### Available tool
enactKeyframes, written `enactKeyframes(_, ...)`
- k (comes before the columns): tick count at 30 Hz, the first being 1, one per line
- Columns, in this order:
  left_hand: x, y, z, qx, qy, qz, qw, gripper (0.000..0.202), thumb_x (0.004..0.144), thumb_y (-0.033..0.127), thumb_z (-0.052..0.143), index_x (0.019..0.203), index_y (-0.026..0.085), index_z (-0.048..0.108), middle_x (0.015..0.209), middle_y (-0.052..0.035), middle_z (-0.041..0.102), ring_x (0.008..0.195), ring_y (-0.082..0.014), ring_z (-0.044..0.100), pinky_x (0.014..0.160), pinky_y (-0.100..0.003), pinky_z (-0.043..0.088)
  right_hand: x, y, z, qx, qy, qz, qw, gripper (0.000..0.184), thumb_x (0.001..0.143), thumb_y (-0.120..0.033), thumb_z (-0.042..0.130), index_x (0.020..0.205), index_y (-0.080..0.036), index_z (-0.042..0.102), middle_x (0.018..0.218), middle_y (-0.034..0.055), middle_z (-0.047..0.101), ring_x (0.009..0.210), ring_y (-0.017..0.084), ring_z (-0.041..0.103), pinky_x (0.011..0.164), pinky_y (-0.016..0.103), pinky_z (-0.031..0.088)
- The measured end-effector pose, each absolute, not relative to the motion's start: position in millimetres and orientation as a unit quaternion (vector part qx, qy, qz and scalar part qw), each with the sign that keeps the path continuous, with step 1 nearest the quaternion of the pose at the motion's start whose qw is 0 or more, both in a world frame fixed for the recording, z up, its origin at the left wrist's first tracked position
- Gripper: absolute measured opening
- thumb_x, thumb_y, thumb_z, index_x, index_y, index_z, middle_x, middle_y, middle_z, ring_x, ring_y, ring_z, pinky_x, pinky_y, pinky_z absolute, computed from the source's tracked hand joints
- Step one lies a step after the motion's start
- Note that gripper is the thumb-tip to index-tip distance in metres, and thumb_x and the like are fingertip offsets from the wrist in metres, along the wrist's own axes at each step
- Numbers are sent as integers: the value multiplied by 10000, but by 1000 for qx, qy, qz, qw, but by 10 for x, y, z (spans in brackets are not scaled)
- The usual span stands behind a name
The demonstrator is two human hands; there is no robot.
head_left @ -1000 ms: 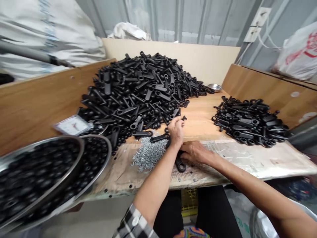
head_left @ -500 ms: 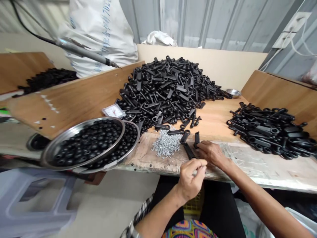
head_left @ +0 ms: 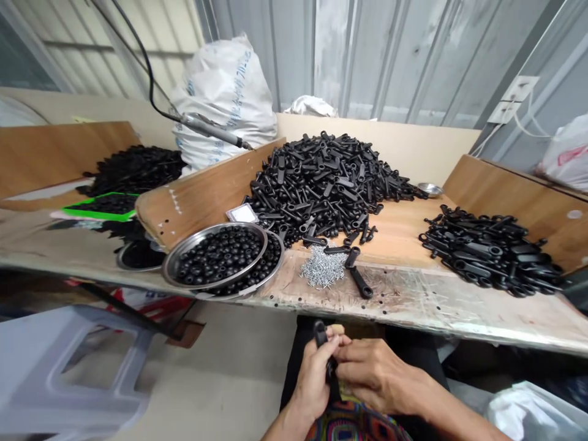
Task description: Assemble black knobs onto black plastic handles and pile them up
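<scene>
Above my lap, in front of the bench edge, my left hand [head_left: 315, 370] is closed on a black plastic lever [head_left: 320, 334] with a ring-shaped end pointing up. My right hand [head_left: 379, 373] meets it from the right, fingers pinched together against the lever and the left fingertips. What the right fingers hold is hidden. One left fingertip has a tan covering. On the bench just beyond lie a loose black lever [head_left: 361, 283] and a small heap of silver screws [head_left: 324, 267].
A large pile of black levers [head_left: 321, 184] fills the bench's back; another pile [head_left: 491, 251] lies right. Steel bowls [head_left: 168, 269] of black balls stand left. An electric screwdriver [head_left: 214, 131] hangs above the wooden divider [head_left: 206, 193]. A grey stool [head_left: 98, 367] stands below.
Both hands have drawn back from the bench to above my lap and come together. A black lever by my right hand has left the bench and is now held. The view has shifted left.
</scene>
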State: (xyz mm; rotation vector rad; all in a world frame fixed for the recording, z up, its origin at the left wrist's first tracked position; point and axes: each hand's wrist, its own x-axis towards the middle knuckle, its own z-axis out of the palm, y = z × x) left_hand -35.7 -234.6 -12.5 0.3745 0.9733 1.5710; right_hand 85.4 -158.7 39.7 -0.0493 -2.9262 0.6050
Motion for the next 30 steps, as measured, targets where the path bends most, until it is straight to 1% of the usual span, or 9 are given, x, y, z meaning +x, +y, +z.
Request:
enactKeyframes(3, -399, -2324, -133, 172, 467, 687, 530, 270, 750, 364, 578, 884, 130, 567, 631, 1, 530, 471, -71, 444, 409, -178, 313, 969, -1340, 611, -41, -966, 235, 97, 188, 860, -262, 431, 911, -179, 592, 829, 62, 591, 788, 153, 537, 696, 251, 404)
enactKeyframes(5, -454, -2285, -152, 195, 504, 694, 476, 283, 754, 381, 569, 876, 126, 568, 599, 8, 513, 442, -64, 409, 394, -181, 298, 1031, -1095, 718, -87, -961, 229, 130, 211, 871, -275, 423, 926, -168, 597, 809, 69, 595, 768, 154, 543, 689, 253, 405)
enactKeyframes(10, -682, -2052, -259, 255, 598, 692, 314, 300, 718, 360, 605, 910, 129, 609, 624, -19, 568, 512, -105, 491, 497, -218, 424, 864, -381, 794, -172, -941, 235, 173, 199, 854, -292, 468, 875, -158, 614, 801, 68, 616, 742, 148, 564, 679, 238, 412)
enactKeyframes(15, -1060, -1723, -411, 374, 651, 651, 111, 211, 729, 247, 582, 916, 168, 638, 780, -48, 646, 681, -169, 604, 676, -270, 498, 172, 241, 753, -216, -939, 194, 182, 177, 845, -267, 480, 823, -169, 627, 813, 51, 629, 780, 153, 560, 711, 242, 398)
enactKeyframes(18, -1234, -1607, -481, 406, 672, 617, 51, 224, 733, 199, 566, 946, 177, 629, 845, -54, 660, 728, -184, 624, 701, -277, 510, -328, 492, 690, -222, -954, 147, 137, 139, 816, -256, 516, 876, -191, 625, 875, 41, 633, 846, 166, 539, 733, 252, 386)
enactKeyframes(21, -1300, -1578, -499, 428, 678, 596, 37, 251, 733, 168, 554, 974, 188, 621, 852, -53, 663, 733, -186, 631, 678, -274, 520, -743, 618, 636, -200, -974, 90, 64, 206, 804, -257, 519, 992, -213, 590, 960, 49, 619, 919, 191, 504, 754, 275, 374)
enactKeyframes(25, -1299, -1584, -453, 468, 662, 586, 5, 339, 703, 111, 563, 1024, 211, 603, 859, -48, 666, 768, -185, 631, 686, -267, 522, -1109, 660, 591, -173, -984, 20, -28, 237, 792, -261, 498, 1001, -180, 573, 891, 92, 621, 903, 229, 513, 733, 304, 376)
enactKeyframes(28, -1297, -1579, -427, 466, 661, 588, 25, 327, 714, 111, 545, 1021, 208, 605, 859, -54, 666, 760, -184, 633, 676, -266, 525, -1288, 669, 568, -194, -977, 1, -87, 252, 768, -265, 503, 984, -168, 587, 869, 119, 633, 887, 255, 547, 706, 317, 387)
enactKeyframes(30, -1297, -1577, -433, 458, 665, 589, 42, 304, 722, 128, 542, 1008, 201, 611, 858, -57, 666, 763, -186, 632, 678, -269, 526, -1376, 678, 565, -207, -972, 8, -113, 300, 751, -247, 499, 1033, -186, 582, 885, 119, 642, 860, 250, 575, 672, 304, 395)
